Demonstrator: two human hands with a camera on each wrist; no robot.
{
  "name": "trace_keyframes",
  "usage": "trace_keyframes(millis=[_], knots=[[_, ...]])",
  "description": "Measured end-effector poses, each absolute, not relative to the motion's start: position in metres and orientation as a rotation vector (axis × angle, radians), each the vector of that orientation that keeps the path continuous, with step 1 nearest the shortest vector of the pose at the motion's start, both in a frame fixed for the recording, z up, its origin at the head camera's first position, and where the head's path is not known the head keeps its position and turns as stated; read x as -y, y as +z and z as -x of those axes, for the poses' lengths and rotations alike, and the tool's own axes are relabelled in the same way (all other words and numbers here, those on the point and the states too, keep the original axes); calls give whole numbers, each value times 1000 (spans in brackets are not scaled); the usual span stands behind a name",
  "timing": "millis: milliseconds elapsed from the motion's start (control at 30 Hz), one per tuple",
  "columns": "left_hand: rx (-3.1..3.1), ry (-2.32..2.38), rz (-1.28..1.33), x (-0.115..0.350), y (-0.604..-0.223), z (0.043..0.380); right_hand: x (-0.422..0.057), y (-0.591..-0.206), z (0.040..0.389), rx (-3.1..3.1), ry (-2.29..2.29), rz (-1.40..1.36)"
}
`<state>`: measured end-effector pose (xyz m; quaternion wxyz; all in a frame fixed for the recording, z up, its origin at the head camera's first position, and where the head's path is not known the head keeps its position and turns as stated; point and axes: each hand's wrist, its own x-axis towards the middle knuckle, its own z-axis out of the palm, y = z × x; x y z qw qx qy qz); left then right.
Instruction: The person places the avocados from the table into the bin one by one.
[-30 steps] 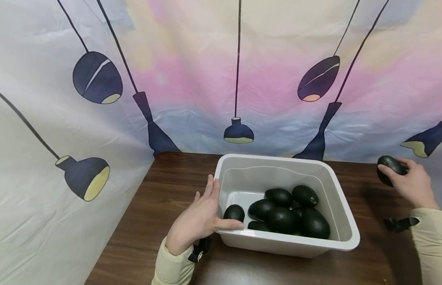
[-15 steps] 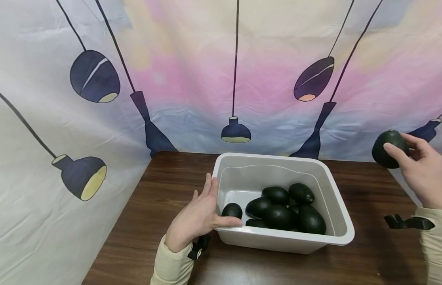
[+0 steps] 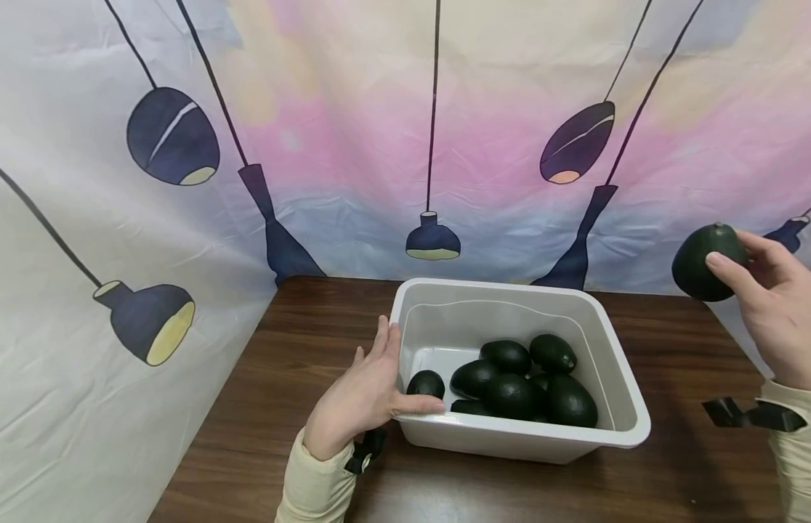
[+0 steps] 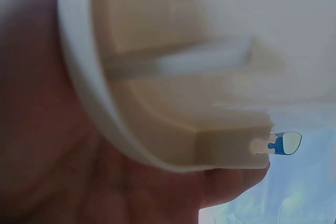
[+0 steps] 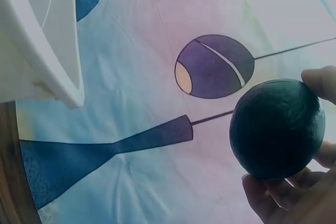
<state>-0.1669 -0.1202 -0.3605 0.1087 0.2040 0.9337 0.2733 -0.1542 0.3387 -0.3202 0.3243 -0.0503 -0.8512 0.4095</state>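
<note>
A dark green avocado (image 3: 709, 263) is pinched in my right hand (image 3: 781, 312), thumb on the near side and fingers behind. It is held up right of the bin, against the backdrop. In the right wrist view the same avocado (image 5: 277, 129) shows its rounded end between thumb and fingers. My left hand (image 3: 356, 398) rests on the near left corner of a light grey plastic bin (image 3: 510, 427), fingers straight along the left side and thumb along the front rim. Inside the bin lie several avocados (image 3: 512, 396), heaped toward the right; a single avocado (image 3: 426, 385) sits near my left thumb.
The bin stands on a dark brown wooden table (image 3: 301, 349). A cloth backdrop (image 3: 353, 145) printed with hanging lamps rises behind and to the left. Black straps (image 3: 753, 414) are around both wrists.
My right hand has lifted the avocado from low over the table's back right, bringing it up and nearer. My left hand stays at the bin's corner.
</note>
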Motion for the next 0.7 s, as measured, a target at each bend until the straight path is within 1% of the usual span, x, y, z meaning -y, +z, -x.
trace_keyframes(millis=[400, 700], knots=[[-2754, 799, -603, 121, -360, 168, -323, -311, 152, 2171, 1142, 2], [-2752, 802, -617, 121, -361, 167, -296, -309, 150, 2282, 1115, -103]])
